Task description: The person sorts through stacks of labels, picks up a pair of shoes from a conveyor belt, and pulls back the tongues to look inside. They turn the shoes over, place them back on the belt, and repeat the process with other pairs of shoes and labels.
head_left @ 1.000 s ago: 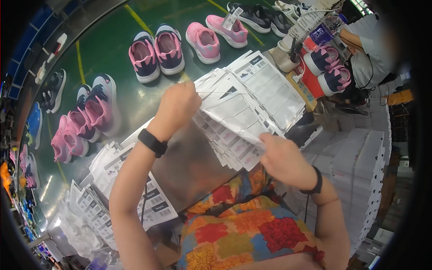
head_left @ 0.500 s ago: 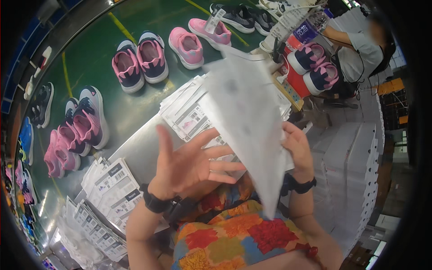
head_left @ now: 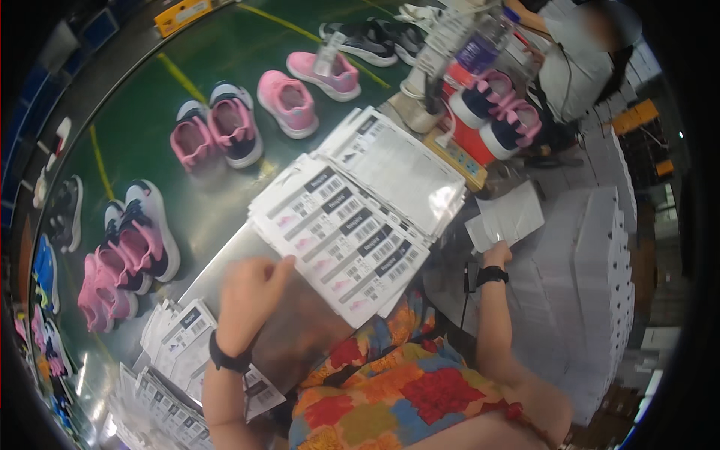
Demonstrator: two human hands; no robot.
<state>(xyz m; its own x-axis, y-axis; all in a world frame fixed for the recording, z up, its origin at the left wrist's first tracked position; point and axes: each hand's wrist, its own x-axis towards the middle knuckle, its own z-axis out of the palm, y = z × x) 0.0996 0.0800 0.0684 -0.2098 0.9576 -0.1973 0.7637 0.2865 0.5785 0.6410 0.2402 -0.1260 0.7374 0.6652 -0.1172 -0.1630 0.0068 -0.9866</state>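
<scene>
My left hand [head_left: 251,296] hovers over the bare metal part of the table, blurred by motion. Its thumb points toward the left edge of a stack of printed label sheets [head_left: 341,232], and its other fingers are curled and partly hidden. Off to the right, my right hand [head_left: 498,254] is closed at the lower edge of a white paper sheet [head_left: 511,214], which is creased and catches the light. Rows of labels with small shoe pictures and barcodes cover the top sheet. Behind it lies a second stack [head_left: 397,169], mostly blank on top.
Pink shoes [head_left: 289,105] and navy-and-pink shoes [head_left: 236,124] stand on the green table [head_left: 150,112]. More label sheets [head_left: 180,337] lie at lower left. A power strip [head_left: 457,161], a bottle [head_left: 480,52] and white boxes [head_left: 555,277] are at right. A co-worker [head_left: 577,67] sits beyond.
My right hand has carried the white sheet from in front of me out to the right and lowered it. My left hand has moved left and its spread fingers have curled. The label stacks are now uncovered.
</scene>
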